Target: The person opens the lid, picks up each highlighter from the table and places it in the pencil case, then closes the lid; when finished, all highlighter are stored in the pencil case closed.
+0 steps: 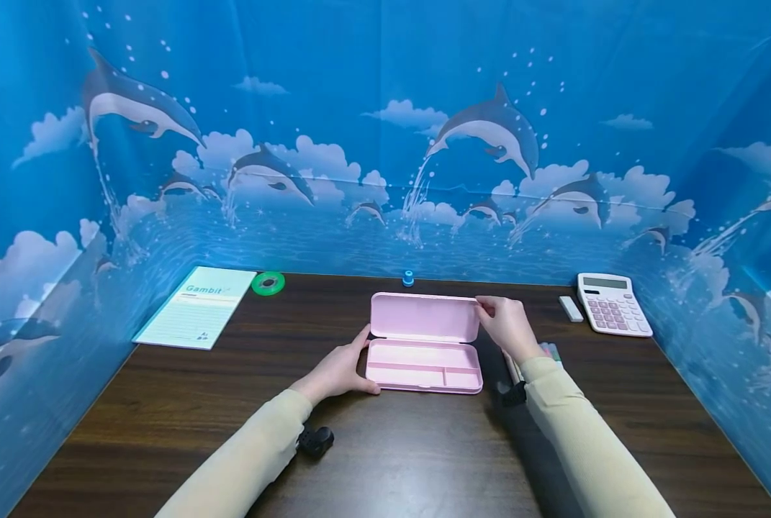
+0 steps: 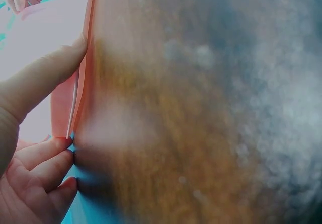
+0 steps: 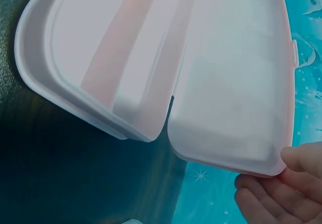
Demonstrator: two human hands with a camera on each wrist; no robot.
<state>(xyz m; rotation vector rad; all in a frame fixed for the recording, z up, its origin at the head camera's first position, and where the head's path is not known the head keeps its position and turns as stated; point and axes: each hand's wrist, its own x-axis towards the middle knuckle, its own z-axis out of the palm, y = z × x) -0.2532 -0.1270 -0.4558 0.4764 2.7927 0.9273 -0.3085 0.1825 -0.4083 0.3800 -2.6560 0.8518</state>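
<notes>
One pink case (image 1: 404, 375) | long axis sideways, lid (image 1: 424, 319) behind | left grip (image 1: 340, 370) clasps left end (image 1: 375, 364); right grip (image 1: 510, 328) pinches lid

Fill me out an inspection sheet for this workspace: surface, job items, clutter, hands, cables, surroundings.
Surface: dark wood-grain table, with glare near the front.
Job items: pink case, open, compartments showing; its lid is raised at the back.
Clutter: notepad and green roll at back left; small blue item behind the case; white block and calculator at back right; pen-like sticks partly hidden by the right forearm.
Hands: left hand grips the case's left end; right hand pinches the lid's upper right corner.
Cables: nothing seen.
Surroundings: blue dolphin-print backdrop behind and at both sides.
</notes>
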